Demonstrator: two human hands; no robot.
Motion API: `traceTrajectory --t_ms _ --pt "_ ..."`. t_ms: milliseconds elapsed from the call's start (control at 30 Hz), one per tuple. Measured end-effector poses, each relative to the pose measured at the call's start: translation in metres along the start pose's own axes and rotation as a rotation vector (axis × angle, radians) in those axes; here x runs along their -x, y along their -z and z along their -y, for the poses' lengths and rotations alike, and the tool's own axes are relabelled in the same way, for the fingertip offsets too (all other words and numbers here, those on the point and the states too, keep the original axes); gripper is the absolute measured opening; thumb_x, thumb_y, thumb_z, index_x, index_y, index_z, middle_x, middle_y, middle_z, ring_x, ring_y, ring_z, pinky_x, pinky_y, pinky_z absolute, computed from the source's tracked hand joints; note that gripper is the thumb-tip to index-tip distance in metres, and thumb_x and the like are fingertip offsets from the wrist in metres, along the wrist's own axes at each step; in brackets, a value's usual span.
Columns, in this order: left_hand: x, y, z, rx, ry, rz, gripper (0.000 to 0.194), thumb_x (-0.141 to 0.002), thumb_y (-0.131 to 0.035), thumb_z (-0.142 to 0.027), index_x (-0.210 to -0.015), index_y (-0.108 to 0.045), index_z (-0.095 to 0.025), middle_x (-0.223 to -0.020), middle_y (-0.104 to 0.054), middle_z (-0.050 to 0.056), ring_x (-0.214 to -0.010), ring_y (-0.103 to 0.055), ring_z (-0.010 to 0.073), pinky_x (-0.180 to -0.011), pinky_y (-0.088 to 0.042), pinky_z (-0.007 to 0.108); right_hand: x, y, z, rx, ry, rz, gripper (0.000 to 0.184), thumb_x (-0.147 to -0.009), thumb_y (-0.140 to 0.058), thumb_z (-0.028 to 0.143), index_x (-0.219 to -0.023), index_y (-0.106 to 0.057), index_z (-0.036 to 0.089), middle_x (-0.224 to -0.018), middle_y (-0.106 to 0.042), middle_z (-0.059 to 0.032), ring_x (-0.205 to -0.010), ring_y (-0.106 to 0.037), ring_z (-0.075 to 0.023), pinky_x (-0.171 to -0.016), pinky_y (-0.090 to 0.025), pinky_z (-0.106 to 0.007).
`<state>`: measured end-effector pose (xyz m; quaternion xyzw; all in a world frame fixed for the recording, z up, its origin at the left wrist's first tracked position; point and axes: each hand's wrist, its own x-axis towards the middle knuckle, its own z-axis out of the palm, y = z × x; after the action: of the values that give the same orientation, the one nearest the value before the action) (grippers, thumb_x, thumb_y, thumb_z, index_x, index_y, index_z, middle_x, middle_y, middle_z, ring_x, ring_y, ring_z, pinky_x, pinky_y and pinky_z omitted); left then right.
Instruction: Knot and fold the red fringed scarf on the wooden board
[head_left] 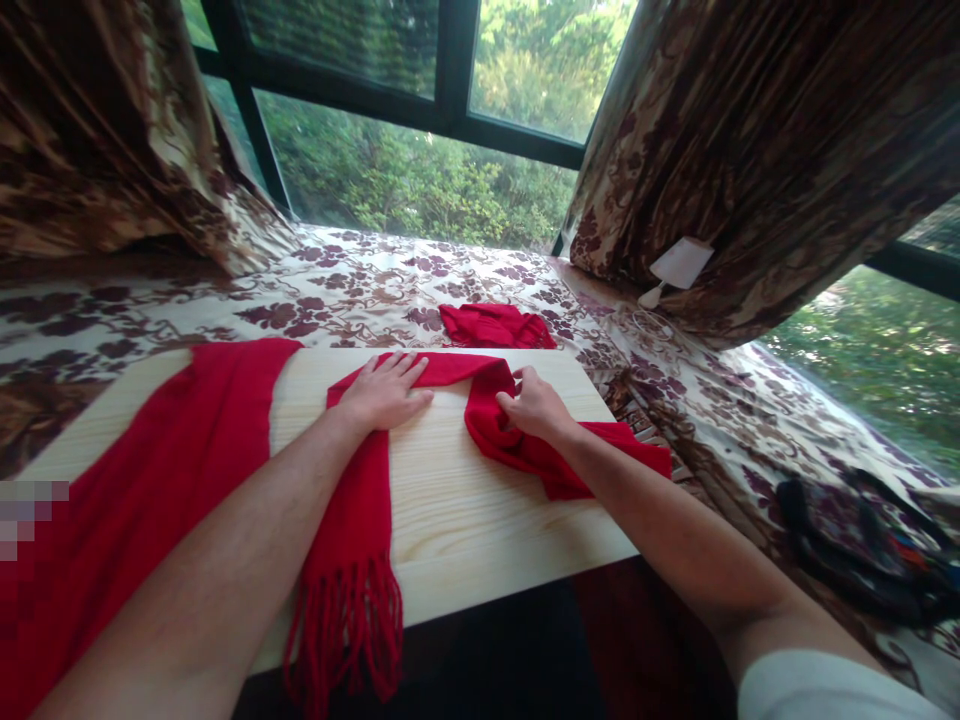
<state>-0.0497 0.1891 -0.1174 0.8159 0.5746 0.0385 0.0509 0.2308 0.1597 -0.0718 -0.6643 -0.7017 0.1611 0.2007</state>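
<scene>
A red fringed scarf (352, 510) lies bent across a pale wooden board (450, 500), its tasselled end hanging over the near edge. My left hand (386, 390) rests flat on the corner where the scarf turns, fingers spread. On the right, my right hand (536, 405) pinches the scarf's curled part between thumb and fingers. Beyond that hand, the rest of this scarf spreads to the board's right edge, partly under my forearm. A second wide red cloth (217, 420) covers the board's left side, partly hidden by my left arm.
A folded red cloth (495, 325) lies past the board's far edge on a floral-patterned cover (360, 275). A small white lamp (681, 264) stands by the right curtain (720, 130). A black bag (855, 550) sits at the far right. Windows (405, 180) rise behind.
</scene>
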Motion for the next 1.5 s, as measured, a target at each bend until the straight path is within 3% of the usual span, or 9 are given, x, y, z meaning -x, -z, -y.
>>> traceTrajectory --t_ms 167,433,633,867,967,1067,1233,1367,1500 --pt "0.002 0.002 -0.002 0.01 -0.001 -0.017 0.078 -0.096 -0.027 -0.064 -0.161 -0.023 -0.02 -0.167 -0.018 0.008 -0.154 -0.014 0.0273 -0.123 -0.008 0.05 0.025 0.012 0.013 0.265 0.22 -0.103 0.021 -0.093 -0.053 0.039 -0.099 -0.061 0.02 -0.105 -0.068 -0.0105 -0.093 -0.063 -0.0224 -0.08 -0.045 -0.031" --pt "0.026 0.028 -0.013 0.059 0.027 -0.336 0.064 -0.095 -0.038 -0.041 -0.15 -0.044 -0.008 -0.157 -0.043 0.012 -0.147 -0.035 0.0222 -0.123 -0.022 0.036 0.066 -0.011 0.019 0.298 0.356 -0.007 0.027 -0.096 -0.053 0.044 -0.097 -0.065 0.02 -0.098 -0.071 -0.0101 -0.092 -0.064 -0.0236 -0.083 -0.044 -0.032" --pt "0.091 0.052 -0.035 0.047 0.089 -0.229 0.056 -0.092 -0.044 -0.043 -0.137 -0.059 -0.014 -0.137 -0.064 0.01 -0.128 -0.058 0.0236 -0.112 -0.04 0.032 0.074 -0.021 0.012 0.19 0.473 0.018 0.038 -0.092 -0.058 0.033 -0.127 -0.06 0.017 -0.127 -0.065 -0.0137 -0.116 -0.06 -0.024 -0.097 -0.045 -0.032" --pt "0.176 0.046 -0.066 0.057 0.146 -0.229 0.053 -0.091 -0.046 -0.046 -0.132 -0.062 -0.016 -0.134 -0.065 0.009 -0.127 -0.057 0.0241 -0.113 -0.039 0.032 0.095 0.018 -0.005 0.384 0.304 0.04 0.073 -0.08 -0.071 0.051 -0.14 -0.05 0.017 -0.14 -0.056 -0.0187 -0.13 -0.05 -0.0333 -0.109 -0.036 -0.046" --pt "0.203 0.037 -0.072 0.048 0.247 -0.279 0.056 -0.09 -0.047 -0.049 -0.13 -0.063 -0.013 -0.13 -0.065 0.014 -0.125 -0.057 0.0287 -0.113 -0.039 0.037 0.101 0.04 -0.024 0.49 0.172 0.114 0.096 -0.068 -0.078 0.058 -0.148 -0.042 0.019 -0.152 -0.045 -0.0207 -0.139 -0.039 -0.0392 -0.113 -0.028 -0.055" --pt "0.219 0.026 -0.071 0.079 0.368 -0.302 0.064 -0.088 -0.048 -0.053 -0.135 -0.058 -0.011 -0.131 -0.062 0.018 -0.126 -0.056 0.0329 -0.111 -0.042 0.041 0.105 0.058 -0.04 0.524 0.084 0.16 0.108 -0.065 -0.078 0.063 -0.153 -0.036 0.018 -0.15 -0.046 -0.0225 -0.138 -0.041 -0.041 -0.113 -0.025 -0.057" --pt "0.219 0.014 -0.06 0.361 0.504 -0.273 0.063 -0.09 -0.046 -0.055 -0.133 -0.055 -0.01 -0.12 -0.068 0.018 -0.109 -0.067 0.0284 -0.095 -0.052 0.037 0.11 0.065 -0.046 0.472 0.158 0.181 0.079 -0.071 -0.076 0.056 -0.136 -0.055 0.016 -0.132 -0.062 -0.0203 -0.121 -0.059 -0.0347 -0.099 -0.044 -0.04" --pt "0.216 0.008 -0.056 0.443 0.544 -0.32 0.06 -0.088 -0.051 -0.052 -0.131 -0.055 -0.011 -0.12 -0.069 0.017 -0.102 -0.069 0.0271 -0.091 -0.053 0.036 0.122 0.045 -0.029 0.429 0.182 0.165 0.042 -0.084 -0.066 0.044 -0.117 -0.063 0.018 -0.113 -0.072 -0.0156 -0.102 -0.069 -0.0305 -0.084 -0.049 -0.034" --pt "0.218 0.003 -0.059 0.386 0.532 -0.347 0.06 -0.087 -0.053 -0.051 -0.133 -0.055 -0.012 -0.126 -0.067 0.017 -0.109 -0.067 0.0293 -0.094 -0.051 0.039 0.139 0.02 -0.001 0.348 0.218 0.179 0.034 -0.086 -0.062 0.037 -0.114 -0.063 0.017 -0.112 -0.073 -0.0151 -0.1 -0.07 -0.0299 -0.082 -0.048 -0.034"
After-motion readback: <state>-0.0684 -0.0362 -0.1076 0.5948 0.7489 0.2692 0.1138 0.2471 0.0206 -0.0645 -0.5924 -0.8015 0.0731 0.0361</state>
